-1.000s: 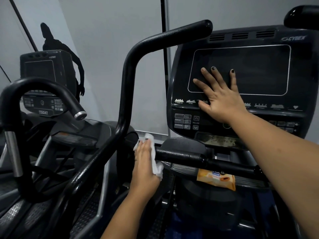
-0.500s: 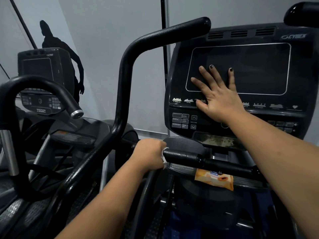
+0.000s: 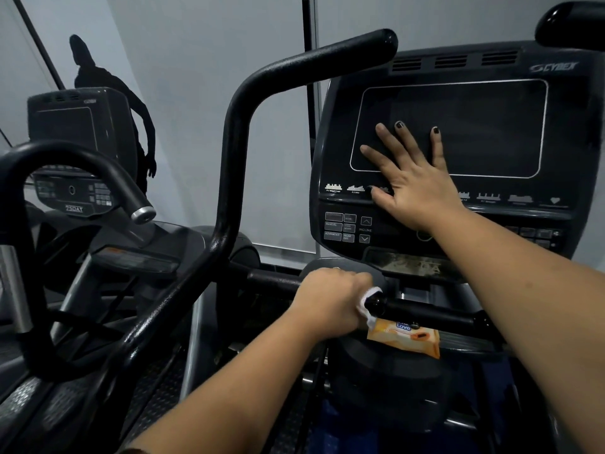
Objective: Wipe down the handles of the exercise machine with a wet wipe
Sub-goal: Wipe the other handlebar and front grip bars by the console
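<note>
While the left hand (image 3: 327,303) curls its fingers tight round the short horizontal handle (image 3: 425,313) at the front of the machine, one white wet wipe (image 3: 369,301) is pinned between palm and bar, with a fold of it showing at the thumb side of the fist. Just below that bar, beside the wipe's lower edge, lies one orange pack (image 3: 406,339) with the word "Love" readable on its blue label. Farther up, the right hand (image 3: 412,185) lies flat on the console (image 3: 491,70), its fingers (image 3: 437,149) straight and spread across the dark screen, the nails painted dark. The console bears the brand "CYBEX" at its upper right, and the buttons at its lower left read "MANUAL", "ADVANCED" and "INCLINE" between two arrow keys. To the left of it one long curved handle (image 3: 235,158) rises and bends toward the console, and the rounded tip of another handle (image 3: 569,21) shows at the top right corner. Beyond, on the left, a second machine has its own hooked handle (image 3: 82,155) with a silver end cap and a second console (image 3: 75,132) marked "750AT". Behind that, one dark silhouette figure (image 3: 95,77) is on the grey wall.
</note>
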`<action>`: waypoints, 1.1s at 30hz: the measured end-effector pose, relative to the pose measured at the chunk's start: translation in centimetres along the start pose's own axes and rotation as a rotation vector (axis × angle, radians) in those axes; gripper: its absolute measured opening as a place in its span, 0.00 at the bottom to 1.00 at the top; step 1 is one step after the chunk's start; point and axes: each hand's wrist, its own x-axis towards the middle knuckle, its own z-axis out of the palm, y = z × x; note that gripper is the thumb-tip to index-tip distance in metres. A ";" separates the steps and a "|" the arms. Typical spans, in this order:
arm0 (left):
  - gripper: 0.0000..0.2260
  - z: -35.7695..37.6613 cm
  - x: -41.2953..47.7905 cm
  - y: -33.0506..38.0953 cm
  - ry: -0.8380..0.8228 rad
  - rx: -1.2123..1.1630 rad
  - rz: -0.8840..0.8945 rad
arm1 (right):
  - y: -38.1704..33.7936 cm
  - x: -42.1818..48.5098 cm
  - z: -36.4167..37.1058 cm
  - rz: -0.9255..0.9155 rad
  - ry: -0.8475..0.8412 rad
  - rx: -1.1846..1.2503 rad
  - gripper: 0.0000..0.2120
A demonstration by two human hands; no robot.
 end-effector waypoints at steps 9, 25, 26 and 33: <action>0.09 0.1 -2.9 -9.1 -0.108 0.127 -0.237 | 0.0 -0.1 -0.1 -0.010 -0.019 0.013 0.33; 0.11 -1.0 0.9 0.0 -0.118 0.062 0.019 | -0.1 0.1 0.2 -0.008 -0.003 -0.019 0.33; 0.10 -0.8 1.0 0.7 -0.082 0.051 0.030 | -0.1 0.1 0.2 -0.010 0.001 -0.016 0.33; 0.14 1.6 -0.3 -1.0 0.173 0.111 0.097 | 0.2 0.0 0.1 -0.013 -0.007 0.026 0.32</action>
